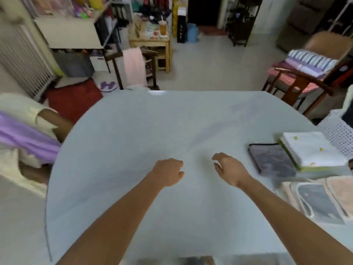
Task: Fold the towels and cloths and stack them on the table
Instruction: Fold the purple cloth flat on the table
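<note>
Both my hands hover over the pale grey table (133, 134) near its middle. My left hand (169, 172) has its fingers curled under and holds nothing. A little to its right, my right hand (228, 170) has loosely bent fingers and is also empty. Folded cloths lie at the table's right side: a dark grey cloth (272, 158), a white towel (313, 149) on a green one, and a grey and peach stack (321, 199) nearer me. Unfolded lilac and cream cloths (21, 134) lie on a chair to the left.
A wooden chair (298, 83) at the far right carries folded striped towels (309, 62). A pink towel (133, 67) hangs over a chair beyond the table. A white perforated basket (338, 131) stands at the right edge. A red mat (74, 100) lies on the floor.
</note>
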